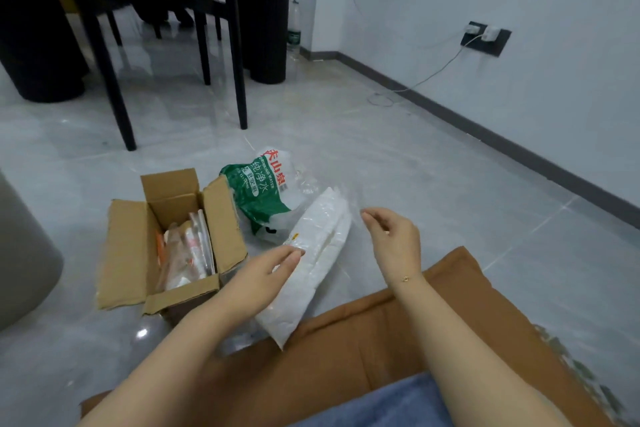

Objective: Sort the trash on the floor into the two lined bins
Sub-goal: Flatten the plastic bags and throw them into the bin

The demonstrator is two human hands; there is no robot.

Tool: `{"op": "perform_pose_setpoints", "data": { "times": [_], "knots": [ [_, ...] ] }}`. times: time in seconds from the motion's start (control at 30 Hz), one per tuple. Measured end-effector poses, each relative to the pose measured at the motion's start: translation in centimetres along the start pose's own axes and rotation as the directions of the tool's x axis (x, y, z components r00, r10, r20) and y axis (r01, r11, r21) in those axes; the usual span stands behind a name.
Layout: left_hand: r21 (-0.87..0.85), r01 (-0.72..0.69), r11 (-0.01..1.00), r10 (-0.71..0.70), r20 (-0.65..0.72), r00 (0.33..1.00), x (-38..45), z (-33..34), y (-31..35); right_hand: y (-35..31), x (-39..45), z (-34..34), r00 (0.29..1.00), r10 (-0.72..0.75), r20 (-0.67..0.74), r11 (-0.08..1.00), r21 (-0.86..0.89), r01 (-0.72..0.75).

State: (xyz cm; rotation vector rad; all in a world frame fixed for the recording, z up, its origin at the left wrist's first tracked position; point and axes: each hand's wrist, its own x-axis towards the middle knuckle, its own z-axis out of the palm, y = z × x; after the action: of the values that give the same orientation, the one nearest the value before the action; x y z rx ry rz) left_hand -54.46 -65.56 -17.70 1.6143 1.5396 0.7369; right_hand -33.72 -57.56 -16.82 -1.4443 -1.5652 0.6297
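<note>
My left hand (270,270) holds a long white padded bag (322,239) by its left edge, and the bag slants from the floor down toward my lap. My right hand (391,239) hovers just right of the bag with curled fingers. Its fingertips are by a faint clear plastic film (348,199), and a pinch cannot be made out. Behind the bag, a crumpled green and white water-pack wrap (263,191) lies on the floor. To the left stands an open cardboard box (135,239) holding several plastic wrappers (188,253). No lined bin is plainly in view.
A brown cushion (346,350) lies under me. A grey rounded object (20,253) stands at the far left. Black chair legs (114,87) and a dark table base (266,10) stand behind. A white cable (429,74) runs from a wall socket (485,36) down to the tiled floor.
</note>
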Motion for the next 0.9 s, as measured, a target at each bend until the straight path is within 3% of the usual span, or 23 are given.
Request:
{"op": "perform_pose_setpoints", "data": {
  "times": [0.1,0.2,0.3,0.4,0.47,0.53,0.6,0.67,0.77,0.9],
  "knots": [
    [-0.415,0.124,0.901,-0.169,-0.072,0.983,-0.1,-0.9,0.7,-1.7,-2.5,-0.8,0.98,-0.182,0.081,0.981,-0.05,0.186],
    [-0.791,0.235,0.565,-0.324,0.049,0.945,-0.7,-2.2,1.3,-2.8,-4.4,-0.3,0.907,-0.396,0.143,0.908,-0.088,0.41],
    [-0.897,0.285,0.338,-0.296,0.186,0.937,-1.2,-3.1,1.4,-3.6,-5.7,1.2,0.788,-0.573,0.227,0.8,-0.052,0.597],
    [-0.925,0.242,0.293,-0.266,0.164,0.95,-1.2,-3.4,1.7,-4.4,-6.3,2.8,0.681,-0.672,0.291,0.706,-0.029,0.708],
    [-0.941,0.134,0.312,-0.349,0.018,0.937,-0.9,-3.2,1.6,-4.7,-6.4,3.5,0.644,-0.704,0.299,0.674,-0.005,0.739],
    [-0.894,0.059,0.444,-0.44,-0.16,0.884,-1.0,-3.4,1.2,-5.1,-6.6,3.7,0.692,-0.658,0.296,0.737,0.065,0.673],
    [-0.85,0.02,0.526,-0.427,-0.243,0.871,-1.1,-3.9,1.3,-5.6,-6.9,3.1,0.783,-0.532,0.323,0.847,0.222,0.484],
    [-0.83,0.007,0.558,-0.392,-0.256,0.884,-1.5,-4.3,1.8,-6.3,-6.6,2.5,0.865,-0.366,0.342,0.899,0.37,0.234],
    [-0.817,0.012,0.577,-0.347,-0.231,0.909,-1.6,-4.6,2.4,-6.1,-5.3,2.7,0.964,-0.103,0.243,0.891,0.454,-0.019],
    [-0.785,0.072,0.615,-0.316,-0.161,0.935,-1.2,-4.0,2.1,-5.3,-3.7,2.8,0.914,0.124,0.385,0.812,0.491,-0.317]
  ]
}}
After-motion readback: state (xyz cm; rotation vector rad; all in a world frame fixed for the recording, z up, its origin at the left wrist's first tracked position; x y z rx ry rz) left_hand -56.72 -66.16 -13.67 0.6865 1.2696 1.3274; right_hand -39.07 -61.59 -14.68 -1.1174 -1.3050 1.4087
